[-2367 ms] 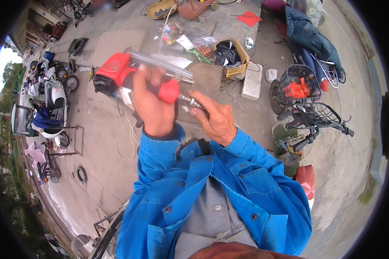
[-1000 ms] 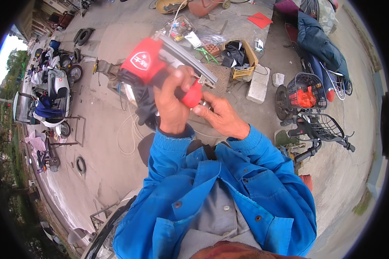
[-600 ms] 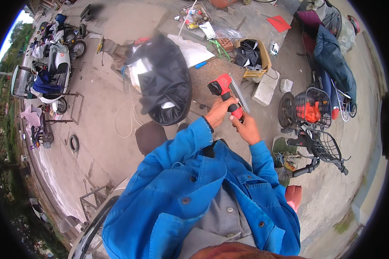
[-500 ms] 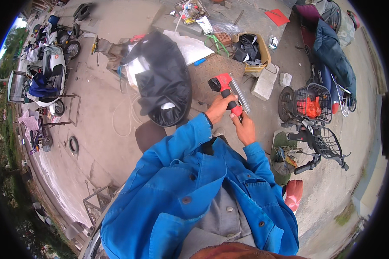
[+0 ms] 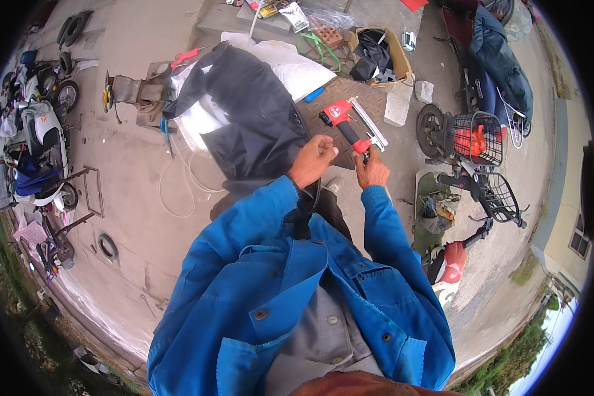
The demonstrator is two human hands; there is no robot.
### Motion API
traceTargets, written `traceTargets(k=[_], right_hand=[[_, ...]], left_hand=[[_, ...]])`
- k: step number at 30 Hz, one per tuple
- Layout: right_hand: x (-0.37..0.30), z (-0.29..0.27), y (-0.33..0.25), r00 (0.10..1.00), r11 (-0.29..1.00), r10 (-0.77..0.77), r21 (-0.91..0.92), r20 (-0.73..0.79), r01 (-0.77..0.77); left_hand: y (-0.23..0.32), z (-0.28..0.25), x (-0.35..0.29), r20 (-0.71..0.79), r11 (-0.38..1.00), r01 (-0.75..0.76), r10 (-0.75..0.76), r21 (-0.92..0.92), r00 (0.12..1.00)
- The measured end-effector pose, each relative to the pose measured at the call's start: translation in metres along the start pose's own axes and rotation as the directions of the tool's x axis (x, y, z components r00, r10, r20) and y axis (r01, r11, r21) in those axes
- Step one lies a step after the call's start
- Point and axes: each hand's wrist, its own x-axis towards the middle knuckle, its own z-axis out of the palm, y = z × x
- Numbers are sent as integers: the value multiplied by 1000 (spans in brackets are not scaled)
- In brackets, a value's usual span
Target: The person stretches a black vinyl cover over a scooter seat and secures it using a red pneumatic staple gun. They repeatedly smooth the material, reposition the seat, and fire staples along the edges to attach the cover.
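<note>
Your right hand is closed around the lower end of the red power tool, gripping its handle. The tool's long axis runs up and to the left, away from that hand, over the patterned metal plate. Your left hand sits curled in a loose fist just left of the handle; whether it pinches anything, you cannot tell. The right hand is the nearer one.
</note>
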Motion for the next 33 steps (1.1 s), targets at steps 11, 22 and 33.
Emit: traceTargets(k=[11,22,33], right_hand=[[26,49,19,1000,1000,15,-18,-25,-15],[8,4,-66,944,949,-230,159,-236,271],[60,73,-219,975,917,-191,375,118,134]], left_hand=[[-60,-218,60,-676,977,201,-197,-73,711],[-38,-235,109,-824,797,485,28,360,566],[-71,-268,109,-385,998,-36,53,51,921]])
